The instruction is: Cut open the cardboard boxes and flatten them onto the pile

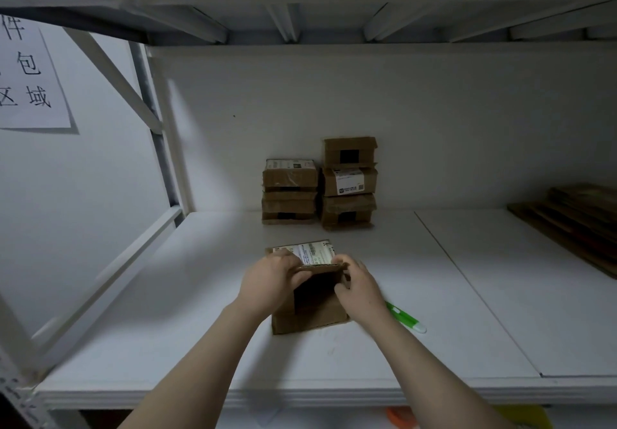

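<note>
A small cardboard box (pixel 312 316) lies on the white shelf (pixel 167 328) in front of me, its top opened, with a flap bearing a white shipping label (pixel 309 251) at its far side. My left hand (pixel 272 278) grips the left part of the flap edge. My right hand (pixel 360 285) holds the box's right side, fingers curled on the cardboard. A green and white cutter (pixel 405 317) lies on the shelf just right of my right wrist. Flattened cardboard (pixel 574 214) is piled at the far right.
Two stacks of small sealed boxes stand against the back wall: a left stack (pixel 289 191) and a taller right stack (pixel 349 183). A paper sign (pixel 30 77) hangs on the left wall. White shelf uprights and braces frame the left side; another shelf is overhead.
</note>
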